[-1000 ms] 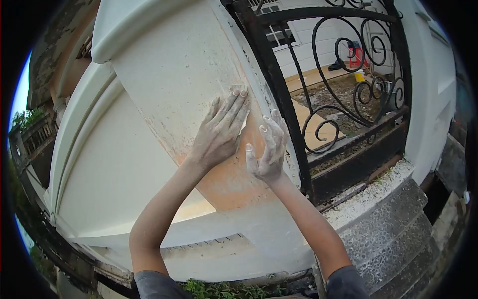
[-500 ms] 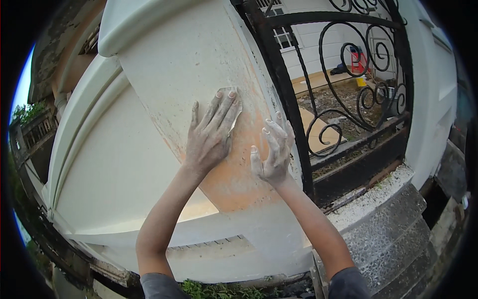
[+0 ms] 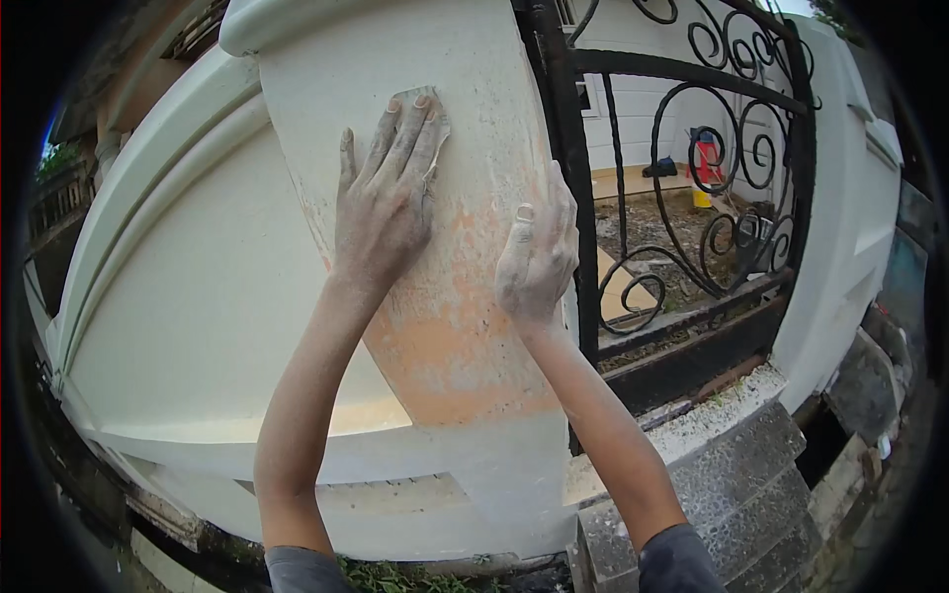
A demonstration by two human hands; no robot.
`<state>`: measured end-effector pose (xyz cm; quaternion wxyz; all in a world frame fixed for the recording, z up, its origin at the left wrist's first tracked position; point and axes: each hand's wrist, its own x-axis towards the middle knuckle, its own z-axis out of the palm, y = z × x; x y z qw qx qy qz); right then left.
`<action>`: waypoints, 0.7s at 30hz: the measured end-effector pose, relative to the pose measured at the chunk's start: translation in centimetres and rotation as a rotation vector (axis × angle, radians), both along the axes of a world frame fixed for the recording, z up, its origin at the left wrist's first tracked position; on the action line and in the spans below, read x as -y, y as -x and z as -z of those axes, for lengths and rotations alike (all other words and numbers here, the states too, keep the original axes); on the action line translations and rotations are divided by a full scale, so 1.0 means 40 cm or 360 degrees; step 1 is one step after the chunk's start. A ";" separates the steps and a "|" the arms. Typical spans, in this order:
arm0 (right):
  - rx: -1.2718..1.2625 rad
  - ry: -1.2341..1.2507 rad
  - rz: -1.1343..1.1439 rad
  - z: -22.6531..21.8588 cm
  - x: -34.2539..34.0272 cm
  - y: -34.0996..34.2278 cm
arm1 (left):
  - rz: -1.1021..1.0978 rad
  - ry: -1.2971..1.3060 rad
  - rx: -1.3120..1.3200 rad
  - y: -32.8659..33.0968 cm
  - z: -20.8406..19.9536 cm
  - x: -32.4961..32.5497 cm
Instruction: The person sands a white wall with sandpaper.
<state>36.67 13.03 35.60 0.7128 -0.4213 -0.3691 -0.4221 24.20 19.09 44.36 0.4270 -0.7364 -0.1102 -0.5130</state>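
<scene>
My left hand (image 3: 384, 212) lies flat on a white pillar (image 3: 463, 361), fingers stretched upward. Pressed beneath it is a worn sheet of sandpaper (image 3: 441, 128), whose pale edge sticks out beside the fingers. Orange patches show through the pillar's scuffed coating, mostly low down and between my hands. At the pillar's right edge, my right hand (image 3: 537, 259) curls its fingers round the corner beside the gate, thumb on the front face. The fingertips of that hand are partly hidden. Pale dust coats both hands.
A black iron gate (image 3: 583, 212) with scrollwork stands just right of the pillar. Left of it runs a cream wall panel (image 3: 213, 306) with curved moulding. Grey stone steps (image 3: 712, 484) are at lower right. Beyond the gate are a yellow bucket (image 3: 701, 198) and rubble.
My left hand and the sandpaper have slid up the pillar. My right hand has moved higher, from loosely spread fingers to a curl round the edge. The view has shifted slightly.
</scene>
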 end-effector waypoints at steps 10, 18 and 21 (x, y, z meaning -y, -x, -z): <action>0.0255 -0.0221 -0.0388 0.043 0.015 -0.010 | 0.0331 0.0343 -0.0226 -0.054 0.252 0.028; 0.0294 -0.0208 -0.0423 0.041 -0.007 0.025 | 0.0150 -0.0056 0.0560 -0.088 -0.059 0.021; 0.0290 -0.0172 -0.0356 0.042 0.017 -0.015 | 0.0413 0.0296 0.0030 -0.124 0.190 0.051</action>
